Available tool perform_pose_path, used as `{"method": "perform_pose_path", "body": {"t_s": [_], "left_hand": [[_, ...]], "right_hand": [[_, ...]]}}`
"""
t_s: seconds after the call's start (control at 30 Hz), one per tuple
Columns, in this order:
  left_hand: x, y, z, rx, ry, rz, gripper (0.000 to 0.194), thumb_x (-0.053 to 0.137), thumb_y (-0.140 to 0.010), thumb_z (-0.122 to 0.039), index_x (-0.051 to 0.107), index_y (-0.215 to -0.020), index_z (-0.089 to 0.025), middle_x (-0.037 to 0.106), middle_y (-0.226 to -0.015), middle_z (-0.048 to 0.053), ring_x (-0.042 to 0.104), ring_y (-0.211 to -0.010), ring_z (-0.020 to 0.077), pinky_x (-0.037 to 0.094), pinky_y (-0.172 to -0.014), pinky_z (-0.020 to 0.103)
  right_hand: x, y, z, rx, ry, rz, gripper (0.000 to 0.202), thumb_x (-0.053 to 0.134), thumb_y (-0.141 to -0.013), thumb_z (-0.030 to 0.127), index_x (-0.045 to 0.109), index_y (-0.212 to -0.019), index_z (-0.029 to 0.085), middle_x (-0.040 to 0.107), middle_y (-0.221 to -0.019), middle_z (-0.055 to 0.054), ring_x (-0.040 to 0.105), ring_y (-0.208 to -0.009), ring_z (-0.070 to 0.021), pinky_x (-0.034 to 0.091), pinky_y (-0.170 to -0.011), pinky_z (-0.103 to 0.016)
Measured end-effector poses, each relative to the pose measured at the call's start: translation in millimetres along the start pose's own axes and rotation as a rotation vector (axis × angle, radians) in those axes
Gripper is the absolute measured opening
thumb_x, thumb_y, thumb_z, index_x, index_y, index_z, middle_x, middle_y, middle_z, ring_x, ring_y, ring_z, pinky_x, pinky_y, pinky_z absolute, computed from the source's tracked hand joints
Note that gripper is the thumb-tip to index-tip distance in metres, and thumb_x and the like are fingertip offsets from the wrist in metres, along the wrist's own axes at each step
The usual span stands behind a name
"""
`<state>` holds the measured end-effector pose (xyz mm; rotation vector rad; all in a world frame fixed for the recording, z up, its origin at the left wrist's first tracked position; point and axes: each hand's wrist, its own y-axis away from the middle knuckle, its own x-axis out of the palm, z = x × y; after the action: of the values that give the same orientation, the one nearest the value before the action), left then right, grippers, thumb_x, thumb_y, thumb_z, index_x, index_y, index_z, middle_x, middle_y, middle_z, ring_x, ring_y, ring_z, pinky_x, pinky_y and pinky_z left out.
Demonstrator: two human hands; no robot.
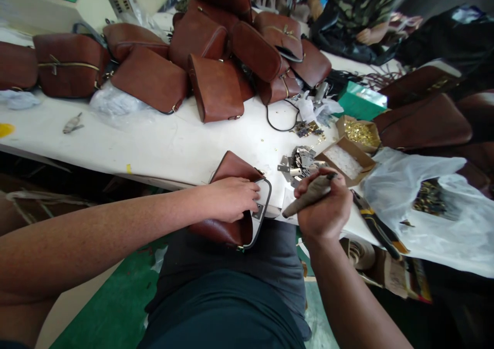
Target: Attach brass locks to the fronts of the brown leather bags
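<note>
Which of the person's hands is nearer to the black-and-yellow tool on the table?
Right. The right hand, holding a stick-like tool, is just left of the black-and-yellow tool in the view; the left hand is farther left, at the opening of the brown bag.

Tabletop [170, 143] bright | under-table space [57, 171] dark | edges stretched, soft | top-right strip pixelated

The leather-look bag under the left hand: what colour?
The bag is reddish brown; head view.

Head view, close above the hands [233, 198], forward and down across a table [173, 139]
</note>
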<state>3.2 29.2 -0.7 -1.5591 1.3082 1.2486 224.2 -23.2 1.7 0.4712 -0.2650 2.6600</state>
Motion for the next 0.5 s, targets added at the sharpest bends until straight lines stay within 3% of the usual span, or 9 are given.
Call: {"method": "perform_pose_path", "body": {"t_s": [0.07,0.17,0.33,0.5], "left_hand": [[1.2,-1,1,0.026,-0.016,-0.005,0.021,0.068,-0.084,-0.02,0.073,-0.103,-0.024,0.072,-0.113,0.007,0.058,-0.115,0.0283,0.046,-0.103,0.043],[3.3,-2,2,0.013,0.003,-0.011,0.02,0.066,-0.085,-0.019,0.073,-0.102,-0.026,0.072,-0.112,0.006,0.058,-0.116,0.0271,0.045,-0.104,0.042],[5.5,-1,2,0.012,0.038,-0.039,0.019,0.068,-0.084,-0.018,0.074,-0.1,-0.025,0.072,-0.111,0.006,0.058,-0.116,0.0275,0.044,-0.105,0.042],[4.8,-2,2,0.004,0.05,-0.049,0.017,0.068,-0.083,-0.018,0.075,-0.098,-0.023,0.073,-0.11,0.007,0.059,-0.114,0.0281,0.044,-0.105,0.042]], "right_hand": [[24,2,-7,0.105,-0.103,-0.004,0.039,0.063,-0.09,0.06,0.05,-0.081,0.023,0.049,-0.072,0.005,0.046,-0.047,-0.0092,0.038,-0.043,-0.024],[41,3,-22,0.111,-0.064,-0.013,0.048,0.075,-0.086,0.057,0.041,-0.076,0.024,0.042,-0.065,0.009,0.04,-0.042,-0.0066,0.034,-0.039,-0.022],[43,7,-42,0.091,-0.022,0.014,0.048,0.074,-0.089,0.056,0.04,-0.076,0.024,0.042,-0.063,0.009,0.04,-0.042,-0.0062,0.034,-0.038,-0.021],[42,12,-45,0.069,-0.057,0.059,0.044,0.072,-0.094,0.048,0.041,-0.075,0.024,0.044,-0.062,0.009,0.041,-0.041,-0.0065,0.033,-0.038,-0.022]]}}
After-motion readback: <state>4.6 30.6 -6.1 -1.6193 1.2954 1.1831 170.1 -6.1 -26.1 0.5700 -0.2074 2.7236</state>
